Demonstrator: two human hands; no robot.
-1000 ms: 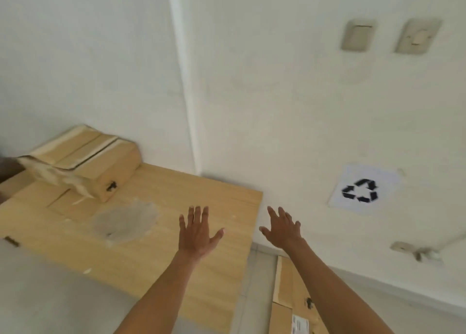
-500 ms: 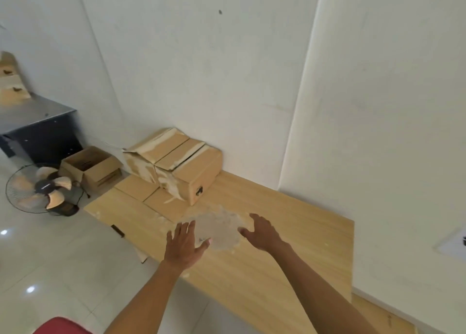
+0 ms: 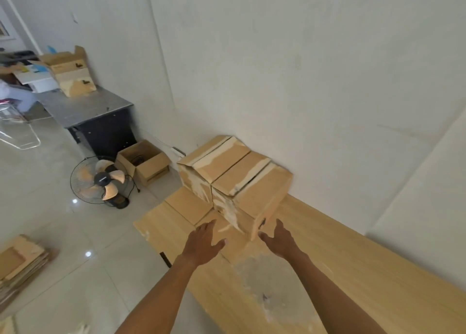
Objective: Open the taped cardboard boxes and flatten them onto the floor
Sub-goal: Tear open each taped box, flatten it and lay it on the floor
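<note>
Head view. The left hand point(image 3: 203, 243) and right hand point(image 3: 280, 240) are shown empty, with fingers point(image 3: 209, 226) straight and spread. The taped cardboard box point(image 3: 242, 182) stands just beyond the fingertips, against the wall point(image 3: 302, 94), on flattened cardboard point(image 3: 365, 290) laid on the floor. The hands are set either side of its near corner, presumably so that it can be gripped and drawn clear; contact cannot be confirmed. A stack of flattened boxes point(image 3: 22, 260) lies well left of the fingers.
</note>
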